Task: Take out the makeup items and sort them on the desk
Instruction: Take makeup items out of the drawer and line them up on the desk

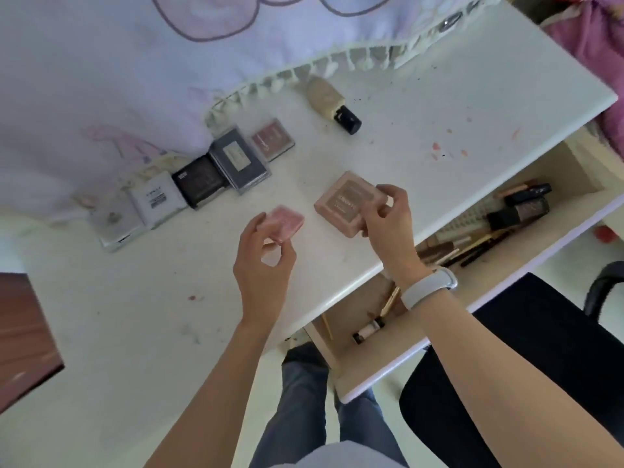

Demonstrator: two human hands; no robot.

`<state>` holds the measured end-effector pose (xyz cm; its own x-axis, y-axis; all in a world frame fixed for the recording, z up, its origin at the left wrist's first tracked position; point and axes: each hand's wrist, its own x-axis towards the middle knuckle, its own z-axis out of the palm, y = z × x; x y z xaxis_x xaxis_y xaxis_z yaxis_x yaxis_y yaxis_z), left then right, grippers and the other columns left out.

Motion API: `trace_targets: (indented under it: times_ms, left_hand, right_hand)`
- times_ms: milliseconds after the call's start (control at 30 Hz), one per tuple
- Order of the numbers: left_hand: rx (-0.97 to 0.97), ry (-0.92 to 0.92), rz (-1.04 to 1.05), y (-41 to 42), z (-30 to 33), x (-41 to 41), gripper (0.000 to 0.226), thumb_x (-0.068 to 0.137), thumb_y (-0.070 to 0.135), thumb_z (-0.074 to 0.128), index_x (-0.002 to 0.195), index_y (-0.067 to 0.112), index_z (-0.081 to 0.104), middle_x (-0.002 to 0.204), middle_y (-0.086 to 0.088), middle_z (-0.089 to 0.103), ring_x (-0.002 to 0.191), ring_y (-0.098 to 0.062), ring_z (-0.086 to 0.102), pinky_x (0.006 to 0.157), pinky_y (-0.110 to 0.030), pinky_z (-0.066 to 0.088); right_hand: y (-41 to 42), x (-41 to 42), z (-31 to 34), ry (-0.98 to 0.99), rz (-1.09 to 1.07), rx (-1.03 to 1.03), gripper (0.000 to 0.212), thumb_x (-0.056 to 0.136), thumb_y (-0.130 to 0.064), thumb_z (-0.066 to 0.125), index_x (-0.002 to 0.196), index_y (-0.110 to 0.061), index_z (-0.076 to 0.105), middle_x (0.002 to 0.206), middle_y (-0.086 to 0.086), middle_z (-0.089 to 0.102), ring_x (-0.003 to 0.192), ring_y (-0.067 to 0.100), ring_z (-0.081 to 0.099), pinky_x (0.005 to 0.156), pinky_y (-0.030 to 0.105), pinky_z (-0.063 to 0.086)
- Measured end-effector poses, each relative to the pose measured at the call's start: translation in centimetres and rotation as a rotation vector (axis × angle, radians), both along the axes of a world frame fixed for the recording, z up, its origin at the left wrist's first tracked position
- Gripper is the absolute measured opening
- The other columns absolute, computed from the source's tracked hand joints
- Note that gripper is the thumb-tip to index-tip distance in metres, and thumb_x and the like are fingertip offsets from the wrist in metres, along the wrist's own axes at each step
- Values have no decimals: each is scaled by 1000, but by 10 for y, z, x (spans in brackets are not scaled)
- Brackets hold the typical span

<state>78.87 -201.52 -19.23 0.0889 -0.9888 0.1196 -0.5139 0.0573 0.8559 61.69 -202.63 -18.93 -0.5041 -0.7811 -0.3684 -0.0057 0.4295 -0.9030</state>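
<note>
At frame centre, the left hand (266,255) pinches a pink compact (284,223) while the right hand (385,214) grips a beige palette (344,202), both above the desk (439,106). The palette's near end sits close to the desk edge; a loosened grip there could drop it into the open drawer (472,251) below.

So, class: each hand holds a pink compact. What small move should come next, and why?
Probably set the small pink compact in the left hand down beside the row of square palettes, since like items are lined up there; the right hand follows.

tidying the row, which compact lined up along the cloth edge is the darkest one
The black-brown square compact, third from the left end of the row, between the white compact and the grey compact. The others are silver, white, grey or mauve.
</note>
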Motion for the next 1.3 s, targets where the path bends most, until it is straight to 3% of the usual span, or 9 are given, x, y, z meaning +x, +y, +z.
trace_targets:
  times_ms: [100, 233, 400, 533, 733, 900, 1033, 1167, 1300]
  left_hand:
    - [69, -83, -49, -15, -7, 26, 22, 78, 2, 66, 99, 9, 62, 126, 2, 53, 99, -9, 51, 83, -11, 42]
    - [100, -192, -138, -33, -15, 38, 36, 74, 6, 68, 107, 17, 60, 122, 3, 58, 101, -19, 46, 86, -38, 45]
    - [-63, -459, -241, -45, -25, 34, 44, 65, 12, 76, 107, 16, 63, 115, 3, 64, 94, -27, 55, 74, -34, 37]
    - [-165, -522, -273, -55, -28, 26, 43, 64, 16, 73, 106, 16, 65, 114, 5, 65, 92, -27, 58, 73, -36, 41]
    - [-218, -588, -319, -65, -27, 16, 40, 64, 17, 69, 104, 14, 66, 112, 3, 66, 95, -26, 58, 74, -37, 38]
    - [-221, -633, -270, -68, -28, 12, 44, 64, 16, 69, 107, 16, 65, 114, 3, 65, 97, -25, 58, 75, -35, 34]
    - [-257, -692, -238, -72, -26, 12, 37, 71, 19, 67, 107, 18, 65, 113, 2, 64, 100, -25, 55, 77, -32, 25]
    - [-280, -715, -210, -78, -24, 10, 33, 71, 15, 69, 104, 15, 66, 105, -1, 66, 95, -27, 58, 75, -34, 25]
    - [-232, -754, -190, -83, -20, 6, 29, 72, 18, 71, 101, 17, 67, 102, 0, 67, 91, -26, 59, 71, -35, 33]
  right_hand:
    - [-24, 25, -1, -51, -11, 12, 21, 94, -13, 45, 113, -17, 37, 82, -3, 56, 66, 10, 58, 57, 23, 53]
    - [-57, 37, -4, -17, -66, 65, 24, 92, -12, 48, 114, -13, 39, 81, -6, 50, 67, 11, 58, 55, 20, 52]
    - [-88, 30, -7, 70, -165, 135, 31, 90, -14, 49, 119, -12, 42, 104, 5, 56, 84, 23, 64, 60, 21, 52]
    - [-102, 22, -5, 141, -148, 139, 23, 87, -15, 53, 106, -13, 41, 82, -4, 49, 74, 19, 59, 56, 20, 50]
    - [-113, 17, -5, 254, -78, 173, 31, 84, -17, 57, 112, -9, 46, 117, 13, 51, 96, 28, 59, 84, 41, 53]
    - [-106, 21, -3, 523, 74, 170, 33, 88, -16, 53, 118, -6, 46, 123, 10, 39, 69, 5, 44, 70, 25, 39]
    - [-87, 23, -5, 850, 339, 15, 28, 89, -12, 51, 115, -7, 58, 123, 13, 48, 104, 29, 48, 84, 35, 42]
    - [-74, 16, -9, 1061, 484, -25, 36, 86, -6, 47, 119, -11, 59, 124, 12, 53, 110, 34, 46, 86, 42, 38]
    - [-70, 15, -9, 1093, 549, -18, 41, 85, -4, 46, 125, -9, 55, 129, 14, 50, 122, 35, 42, 91, 46, 38]
